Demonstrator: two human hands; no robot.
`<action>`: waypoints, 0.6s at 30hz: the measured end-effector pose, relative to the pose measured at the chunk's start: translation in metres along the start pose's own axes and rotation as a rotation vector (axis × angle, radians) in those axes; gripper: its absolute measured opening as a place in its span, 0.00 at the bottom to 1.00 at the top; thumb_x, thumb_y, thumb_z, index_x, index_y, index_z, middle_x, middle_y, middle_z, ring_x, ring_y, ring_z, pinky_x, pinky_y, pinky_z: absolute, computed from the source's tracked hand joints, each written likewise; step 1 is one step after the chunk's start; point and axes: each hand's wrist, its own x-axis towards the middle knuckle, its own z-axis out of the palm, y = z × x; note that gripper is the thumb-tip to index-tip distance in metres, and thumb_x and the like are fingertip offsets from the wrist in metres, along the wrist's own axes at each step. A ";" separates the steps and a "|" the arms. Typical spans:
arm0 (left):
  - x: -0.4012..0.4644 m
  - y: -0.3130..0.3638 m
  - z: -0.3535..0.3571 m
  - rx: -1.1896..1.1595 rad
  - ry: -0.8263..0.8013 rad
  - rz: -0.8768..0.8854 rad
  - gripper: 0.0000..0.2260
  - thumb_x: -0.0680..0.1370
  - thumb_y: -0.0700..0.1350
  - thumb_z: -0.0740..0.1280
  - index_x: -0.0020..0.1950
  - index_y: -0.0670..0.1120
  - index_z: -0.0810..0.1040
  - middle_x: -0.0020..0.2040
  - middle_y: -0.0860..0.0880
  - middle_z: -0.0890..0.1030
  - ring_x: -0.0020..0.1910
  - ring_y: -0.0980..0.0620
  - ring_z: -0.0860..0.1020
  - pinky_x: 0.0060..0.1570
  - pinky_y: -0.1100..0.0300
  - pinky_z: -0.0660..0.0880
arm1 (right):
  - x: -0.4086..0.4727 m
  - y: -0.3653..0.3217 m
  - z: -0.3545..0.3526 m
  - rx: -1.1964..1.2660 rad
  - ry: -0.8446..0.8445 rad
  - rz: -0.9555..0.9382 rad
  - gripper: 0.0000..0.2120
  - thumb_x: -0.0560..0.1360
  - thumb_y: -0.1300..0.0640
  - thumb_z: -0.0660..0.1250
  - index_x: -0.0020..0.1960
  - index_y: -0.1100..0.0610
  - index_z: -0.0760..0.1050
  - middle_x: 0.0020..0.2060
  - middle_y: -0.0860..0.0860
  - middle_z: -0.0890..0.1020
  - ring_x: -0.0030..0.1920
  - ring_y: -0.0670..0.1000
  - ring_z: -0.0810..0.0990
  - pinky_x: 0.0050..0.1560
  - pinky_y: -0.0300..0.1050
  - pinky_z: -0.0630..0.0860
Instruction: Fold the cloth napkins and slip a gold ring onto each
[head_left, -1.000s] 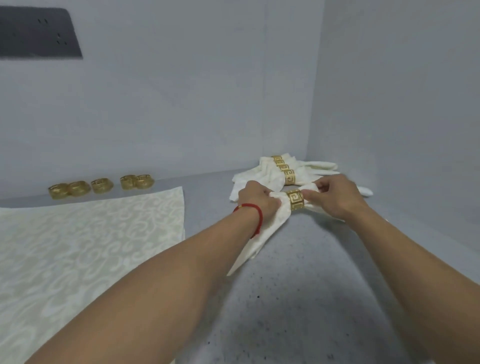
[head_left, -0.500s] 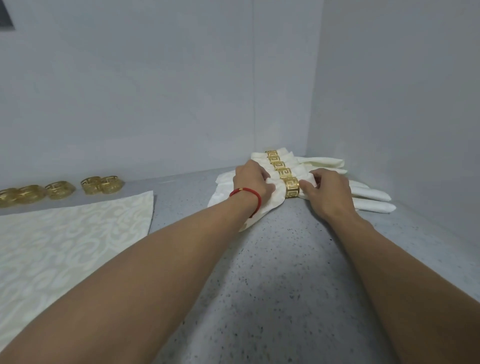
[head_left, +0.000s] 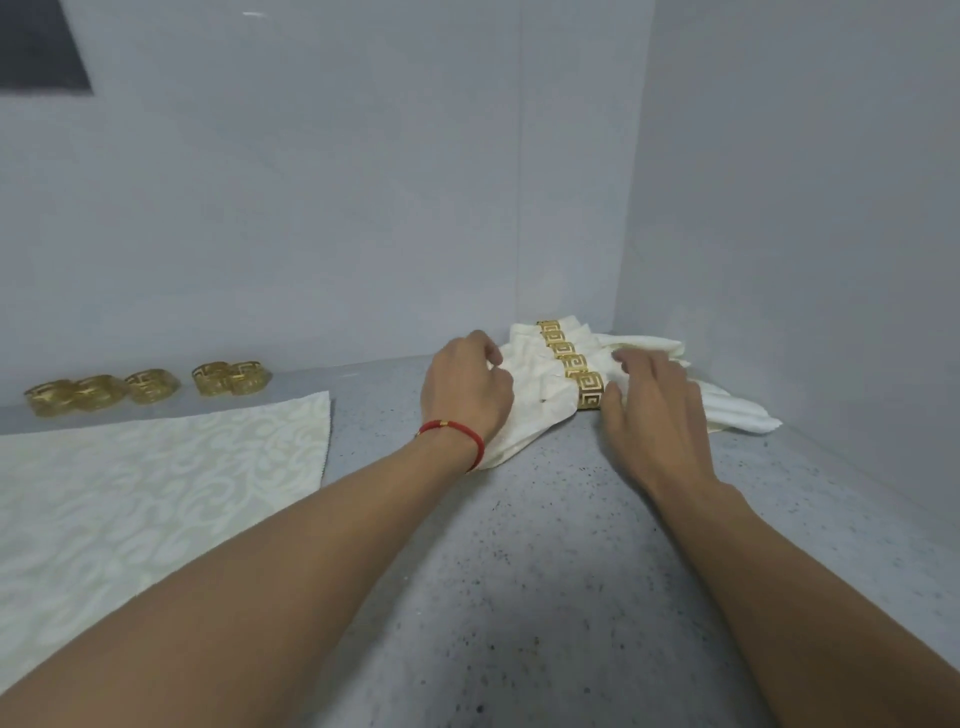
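Observation:
Several folded cream napkins, each in a gold ring, lie side by side in the far right corner. The nearest ringed napkin (head_left: 535, 415) lies at the front of the row, its gold ring (head_left: 589, 391) facing me. My left hand (head_left: 465, 389) hovers over the napkin's left end with fingers loosely curled, holding nothing. On the other side of the ring, my right hand (head_left: 652, 410) has relaxed, spread fingers over the napkin's right end. An unfolded patterned cream napkin (head_left: 130, 493) lies flat at the left.
Several loose gold rings (head_left: 148, 387) stand in a line along the back wall on the left. The speckled grey counter (head_left: 519, 571) meets grey walls at the back and right, which close in the corner behind the napkin row.
The ringed napkin was carried to the row and set down at its front. Both hands have since loosened their grip and lifted slightly off it.

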 end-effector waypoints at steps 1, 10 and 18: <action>-0.011 -0.006 -0.019 -0.010 0.040 0.000 0.06 0.75 0.40 0.64 0.50 0.48 0.77 0.42 0.51 0.77 0.44 0.49 0.76 0.41 0.57 0.71 | -0.008 -0.010 -0.008 -0.008 0.000 -0.073 0.14 0.79 0.59 0.63 0.64 0.57 0.74 0.55 0.56 0.79 0.52 0.59 0.77 0.52 0.57 0.73; -0.131 -0.093 -0.195 0.164 -0.059 -0.056 0.10 0.72 0.40 0.67 0.50 0.52 0.74 0.43 0.54 0.74 0.47 0.51 0.72 0.40 0.59 0.65 | -0.108 -0.187 -0.087 0.497 -0.572 -0.505 0.07 0.81 0.49 0.66 0.56 0.47 0.80 0.48 0.40 0.80 0.48 0.41 0.76 0.52 0.41 0.74; -0.242 -0.161 -0.335 0.443 -0.146 -0.004 0.06 0.76 0.46 0.65 0.49 0.57 0.74 0.46 0.59 0.73 0.49 0.55 0.70 0.52 0.57 0.68 | -0.153 -0.273 -0.121 0.557 -1.037 -0.588 0.17 0.69 0.42 0.80 0.55 0.44 0.83 0.50 0.40 0.79 0.48 0.39 0.75 0.48 0.31 0.71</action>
